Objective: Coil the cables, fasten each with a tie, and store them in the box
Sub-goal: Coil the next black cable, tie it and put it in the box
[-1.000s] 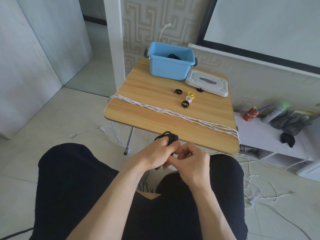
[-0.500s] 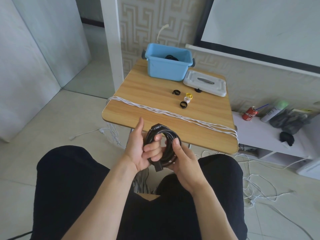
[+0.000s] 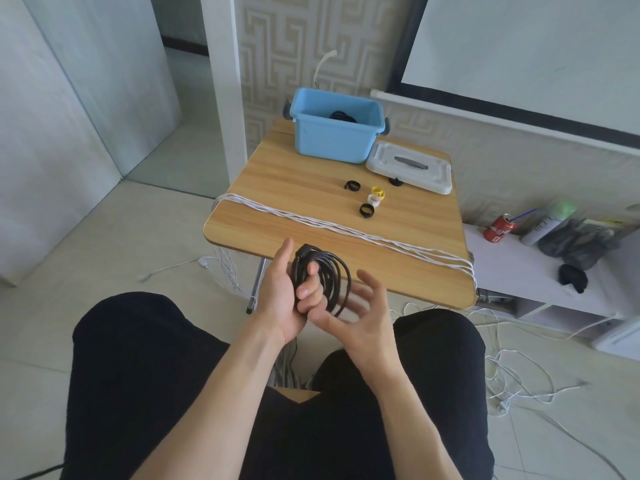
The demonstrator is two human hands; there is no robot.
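My left hand (image 3: 284, 292) grips a coiled black cable (image 3: 329, 271) over my lap, just before the table's near edge; its fingers curl through the loops. My right hand (image 3: 360, 317) hovers just right of the coil, fingers spread and blurred, holding nothing. White cables (image 3: 346, 232) lie stretched across the wooden table (image 3: 294, 181). Several ties sit mid-table: two black (image 3: 365, 209) (image 3: 352, 185), a white (image 3: 374, 199) and a yellow (image 3: 378, 191). The blue box (image 3: 336, 133) stands at the far edge with a black cable inside.
The box's white lid (image 3: 412, 168) lies right of the box, a black tie at its near edge. White cables trail on the floor right of my legs. A low shelf (image 3: 519, 271) at right carries a red can (image 3: 498, 228) and bottles.
My right hand has let go of the black coil and opened beside it. The left hand keeps the coil, now lifted slightly higher.
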